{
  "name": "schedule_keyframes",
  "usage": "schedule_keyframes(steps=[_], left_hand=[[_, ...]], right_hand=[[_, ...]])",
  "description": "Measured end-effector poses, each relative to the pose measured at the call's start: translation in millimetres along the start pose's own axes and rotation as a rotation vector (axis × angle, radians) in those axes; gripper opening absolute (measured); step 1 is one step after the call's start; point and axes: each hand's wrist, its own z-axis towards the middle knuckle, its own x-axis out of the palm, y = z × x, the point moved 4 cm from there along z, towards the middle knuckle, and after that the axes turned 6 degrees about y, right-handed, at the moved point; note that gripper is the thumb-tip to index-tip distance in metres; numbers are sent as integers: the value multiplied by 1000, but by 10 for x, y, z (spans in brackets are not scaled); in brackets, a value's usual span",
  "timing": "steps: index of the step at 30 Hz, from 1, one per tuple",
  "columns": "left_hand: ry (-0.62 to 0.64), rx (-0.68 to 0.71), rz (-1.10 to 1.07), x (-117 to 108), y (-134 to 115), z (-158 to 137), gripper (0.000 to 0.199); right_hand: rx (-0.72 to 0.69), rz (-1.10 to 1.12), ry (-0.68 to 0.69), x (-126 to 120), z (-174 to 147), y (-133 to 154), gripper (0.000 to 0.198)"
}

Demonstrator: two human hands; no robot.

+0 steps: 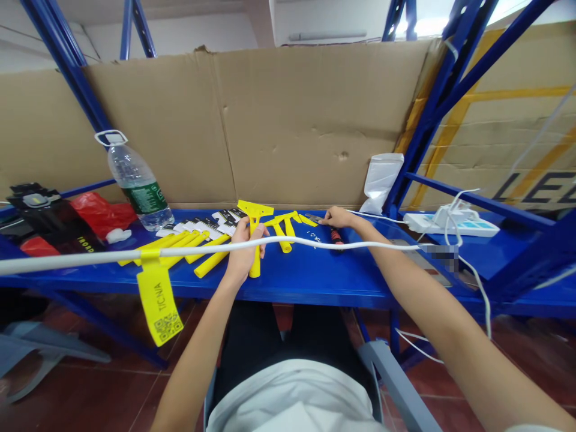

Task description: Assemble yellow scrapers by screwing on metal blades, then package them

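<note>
My left hand [243,247] is closed around the handle of a yellow scraper [255,210], its wide head pointing away from me. Over the far part of the blue table, my right hand [336,217] has its fingers drawn together; whatever they pinch is too small to make out. A tool with a red-and-black handle [336,239] lies just below that hand, and a grey metal piece [314,218] shows at the fingertips. More yellow scrapers [282,227] lie between my hands. Small light bits [316,239] are scattered beside them.
Several yellow scrapers with black-and-white cards [180,245] lie in a row at left. Behind them stand a water bottle [141,186] and a red plastic bag [101,213]. A white cable [306,241] with a yellow tag crosses the view. A power strip [450,223] sits at right.
</note>
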Motion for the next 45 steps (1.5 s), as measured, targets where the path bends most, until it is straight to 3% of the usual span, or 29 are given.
schedule_keyframes(steps=[6,13,17,21,23,28,36,45], left_hand=[[24,-15,21,25,-14,-13,54],[28,-10,15,36,-14,-15,53],[32,-14,18,36,-3,-17,51],[42,-20,30,34,-3,-18,52],[51,-22,30,36,0,-17,53],[78,-41,55,50,20,-21,57],[217,-99,152,92,96,-70,61],[247,-171,175,118,74,-95,66]], right_hand=[[9,38,-31,34,22,-16,25],[59,62,-29,69,59,-82,39],[94,110,-145,54,44,-129,39],[95,236,-331,-43,-32,-136,17],[51,340,-434,-122,-77,-90,13],[-134,693,-596,-307,-157,149,26],[-386,1153,-507,-393,-279,607,35],[-512,1301,-387,-380,-469,844,40]])
